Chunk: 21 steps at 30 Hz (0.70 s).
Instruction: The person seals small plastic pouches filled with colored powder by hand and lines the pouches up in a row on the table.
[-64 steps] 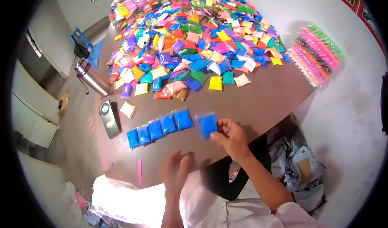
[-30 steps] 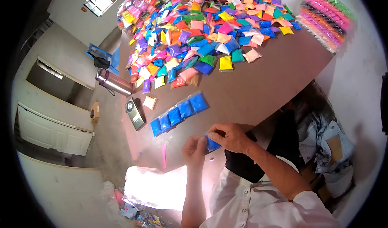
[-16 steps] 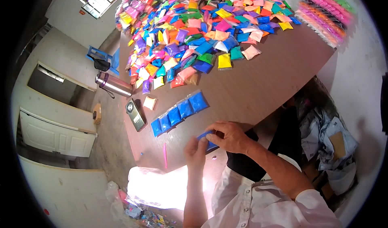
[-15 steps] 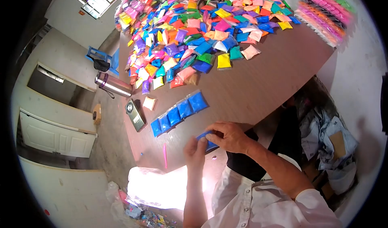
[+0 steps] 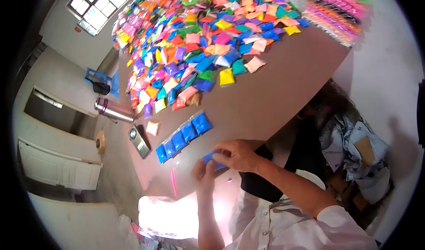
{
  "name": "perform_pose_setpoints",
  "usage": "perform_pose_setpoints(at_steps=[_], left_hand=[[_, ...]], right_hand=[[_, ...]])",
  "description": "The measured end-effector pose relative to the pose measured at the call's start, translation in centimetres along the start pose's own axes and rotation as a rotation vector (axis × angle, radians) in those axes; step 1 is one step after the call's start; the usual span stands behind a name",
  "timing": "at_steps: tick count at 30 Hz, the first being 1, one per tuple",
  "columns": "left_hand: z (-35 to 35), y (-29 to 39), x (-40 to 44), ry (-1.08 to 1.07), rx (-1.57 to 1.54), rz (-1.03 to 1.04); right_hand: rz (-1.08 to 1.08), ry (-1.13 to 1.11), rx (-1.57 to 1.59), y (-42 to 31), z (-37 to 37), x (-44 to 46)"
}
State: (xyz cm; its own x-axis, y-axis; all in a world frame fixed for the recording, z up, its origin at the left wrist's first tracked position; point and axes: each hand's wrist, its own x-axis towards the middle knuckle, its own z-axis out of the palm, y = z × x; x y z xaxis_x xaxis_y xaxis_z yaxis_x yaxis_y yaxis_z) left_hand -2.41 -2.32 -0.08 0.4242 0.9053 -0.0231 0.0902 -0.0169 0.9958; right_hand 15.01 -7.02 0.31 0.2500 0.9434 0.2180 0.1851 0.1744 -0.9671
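**Too Tight a Pinch Risks a Spill**

Fingertips of the right hand [image 5: 239, 156] and left hand [image 5: 203, 173] pinch a blue packet [image 5: 207, 157] on the near side of the packet row [image 5: 188, 132]; excess pressure could burst its film.

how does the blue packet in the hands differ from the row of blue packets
The blue packet is held between the left hand and right hand; the row of blue packets lies untouched on the table.
The blue packet is single; the row of blue packets has five.
The blue packet is partly hidden; the row of blue packets is uncovered.
Both are blue.
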Motion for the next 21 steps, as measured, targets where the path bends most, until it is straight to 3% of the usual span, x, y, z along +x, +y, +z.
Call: perform_pose_setpoints(at_steps=[3, 12, 16, 21], left_hand=[[-0.4, -0.6, 0.2, 0.011, 0.035, 0.05], [-0.1, 0.3, 0.4, 0.003, 0.286, -0.069], [-0.3, -0.1, 0.3, 0.025, 0.209, 0.013], [-1.0, -1.2, 0.7, -0.006, 0.169, 0.035]], right_hand=[[0.032, -0.041, 0.062, 0.2, -0.1, 0.0], [0.108, 0.039, 0.119, 1.4, 0.1, 0.2], [0.086, -0.055, 0.001, 0.4, -0.2, -0.1], [0.058, -0.007, 0.089, 2.2, 0.7, -0.1]])
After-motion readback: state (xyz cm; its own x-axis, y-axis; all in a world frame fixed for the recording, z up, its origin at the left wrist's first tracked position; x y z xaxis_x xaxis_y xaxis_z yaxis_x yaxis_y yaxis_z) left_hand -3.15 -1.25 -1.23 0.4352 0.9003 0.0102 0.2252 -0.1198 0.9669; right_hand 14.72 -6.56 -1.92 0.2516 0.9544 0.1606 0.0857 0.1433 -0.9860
